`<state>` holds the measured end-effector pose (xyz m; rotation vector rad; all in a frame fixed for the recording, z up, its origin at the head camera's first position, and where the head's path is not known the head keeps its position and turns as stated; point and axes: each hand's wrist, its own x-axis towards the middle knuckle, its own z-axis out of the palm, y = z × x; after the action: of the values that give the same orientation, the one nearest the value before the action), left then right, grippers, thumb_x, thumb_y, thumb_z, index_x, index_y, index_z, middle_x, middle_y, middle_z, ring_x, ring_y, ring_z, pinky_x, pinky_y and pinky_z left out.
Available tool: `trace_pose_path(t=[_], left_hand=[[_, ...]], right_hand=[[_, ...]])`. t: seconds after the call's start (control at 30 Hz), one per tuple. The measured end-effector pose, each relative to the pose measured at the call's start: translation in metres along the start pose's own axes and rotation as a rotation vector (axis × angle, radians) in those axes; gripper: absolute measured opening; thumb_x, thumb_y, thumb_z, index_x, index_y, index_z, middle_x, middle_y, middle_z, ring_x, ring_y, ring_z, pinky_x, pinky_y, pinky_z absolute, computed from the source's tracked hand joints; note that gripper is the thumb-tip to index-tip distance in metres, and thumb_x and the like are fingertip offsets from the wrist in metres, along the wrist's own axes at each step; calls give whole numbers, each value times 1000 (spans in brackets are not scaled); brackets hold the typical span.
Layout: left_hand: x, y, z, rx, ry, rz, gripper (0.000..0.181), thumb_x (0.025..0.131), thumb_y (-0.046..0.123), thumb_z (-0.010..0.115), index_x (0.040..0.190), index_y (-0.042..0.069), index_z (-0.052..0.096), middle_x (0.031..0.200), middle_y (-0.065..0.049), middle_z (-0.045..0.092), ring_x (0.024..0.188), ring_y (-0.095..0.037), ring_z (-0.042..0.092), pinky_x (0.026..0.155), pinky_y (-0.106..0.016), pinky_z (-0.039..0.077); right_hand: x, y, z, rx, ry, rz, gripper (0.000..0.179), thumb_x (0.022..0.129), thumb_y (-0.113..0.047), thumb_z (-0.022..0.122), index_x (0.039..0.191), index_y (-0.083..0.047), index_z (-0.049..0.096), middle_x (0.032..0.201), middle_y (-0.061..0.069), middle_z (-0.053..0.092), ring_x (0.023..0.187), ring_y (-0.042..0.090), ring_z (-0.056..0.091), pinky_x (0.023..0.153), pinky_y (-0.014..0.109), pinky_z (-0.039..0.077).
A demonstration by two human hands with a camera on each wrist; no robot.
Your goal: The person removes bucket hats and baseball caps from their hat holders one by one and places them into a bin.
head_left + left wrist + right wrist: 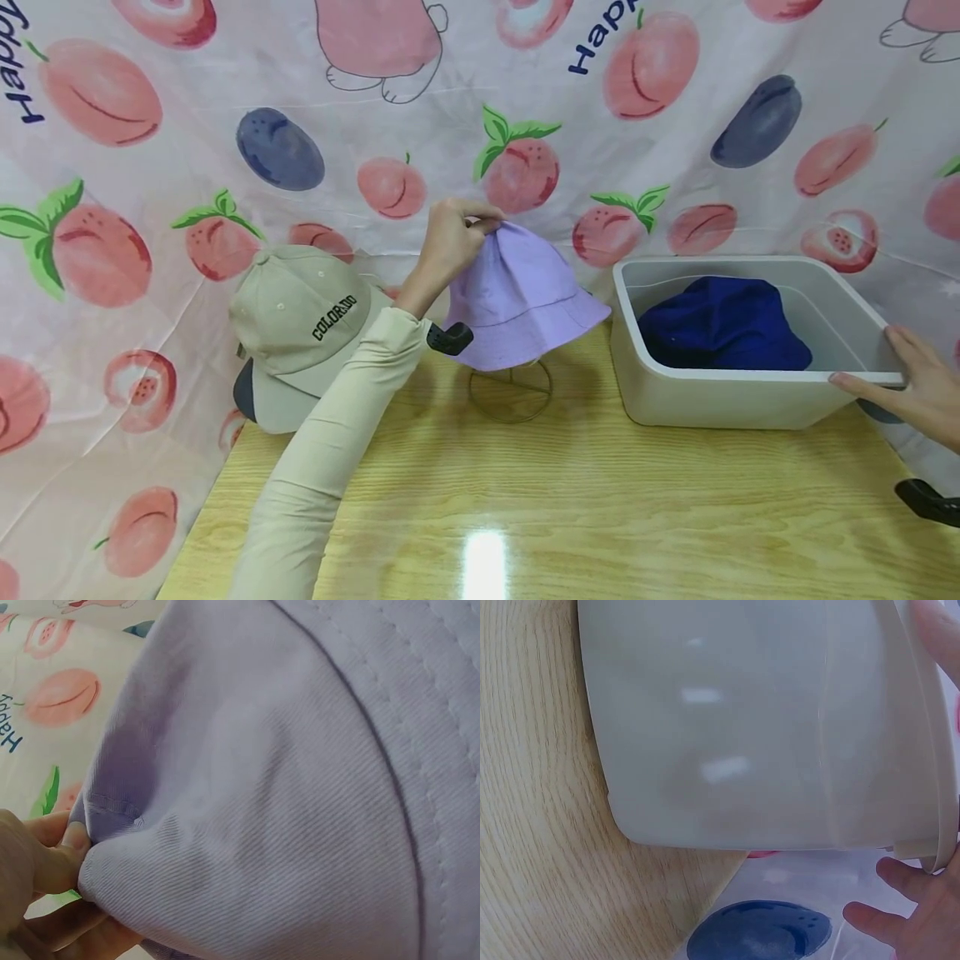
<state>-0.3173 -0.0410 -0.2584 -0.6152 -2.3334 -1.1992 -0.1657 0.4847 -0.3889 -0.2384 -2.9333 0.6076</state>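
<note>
In the head view my left hand [453, 242] pinches the top of a purple bucket hat [525, 292] between thumb and fingers, gathering the crown cloth. The left wrist view shows the hat's stitched fabric [285, 787] close up. Below its brim stands a round wire base [510, 396], its upper part hidden by the hat. My right hand [915, 379] holds the front right corner of a white plastic bin [712, 404], thumb along the front rim and fingers at the right side. A dark blue cloth hat [723, 325] lies inside the bin.
A beige baseball cap [300, 321] lettered COLORADO sits at the left, partly behind my left sleeve [322, 475]; what supports it is hidden. All stand on a wood-grain table [600, 508]. A fruit-print cloth [465, 75] hangs along the back and sides.
</note>
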Motion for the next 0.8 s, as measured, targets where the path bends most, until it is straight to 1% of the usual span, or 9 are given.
trace_pose_path(t=[0.17, 0.27, 0.4, 0.47, 0.63, 0.8], left_hand=[[2, -3, -3, 9, 19, -21, 9, 83, 0, 69, 85, 4, 77, 87, -6, 73, 86, -12, 65, 75, -22, 49], [3, -3, -4, 18, 23, -14, 9, 82, 0, 70, 85, 4, 77, 87, -6, 73, 84, -12, 65, 74, -22, 49], [4, -4, -5, 22, 25, -1, 8, 83, 1, 70, 84, 4, 77, 88, -6, 73, 84, -12, 64, 74, -22, 48], [5, -4, -6, 10, 20, -10, 8, 83, 2, 70, 85, 4, 77, 88, -6, 73, 85, -11, 64, 75, -22, 48], [6, -8, -10, -56, 3, -57, 9, 84, 1, 68, 86, 4, 77, 89, -6, 72, 91, -11, 64, 81, -22, 48], [7, -12, -14, -99, -6, -95, 9, 84, 1, 68, 87, 4, 76, 90, -7, 72, 90, -11, 64, 80, -23, 49]], right_hand=[[1, 4, 0, 17, -12, -10, 109, 86, -54, 58, 145, 6, -11, 149, 32, -15, 134, 54, -6, 100, 70, 7], [-1, 0, -2, 8, -17, -13, 106, 87, -49, 58, 144, 7, -12, 148, 33, -15, 133, 55, -6, 100, 69, 6], [-2, -4, -5, -6, -20, -6, 105, 88, -49, 57, 144, 7, -13, 148, 33, -15, 134, 54, -8, 100, 69, 6], [-1, -3, -4, 0, -23, -10, 105, 88, -49, 57, 144, 7, -13, 149, 32, -16, 134, 54, -8, 100, 69, 6], [2, 0, -4, 10, -35, -22, 105, 88, -47, 58, 144, 6, -13, 149, 32, -16, 132, 56, -7, 99, 70, 6], [3, 1, -5, -4, -35, -11, 107, 87, -49, 58, 144, 6, -13, 149, 31, -16, 133, 56, -6, 99, 70, 7]])
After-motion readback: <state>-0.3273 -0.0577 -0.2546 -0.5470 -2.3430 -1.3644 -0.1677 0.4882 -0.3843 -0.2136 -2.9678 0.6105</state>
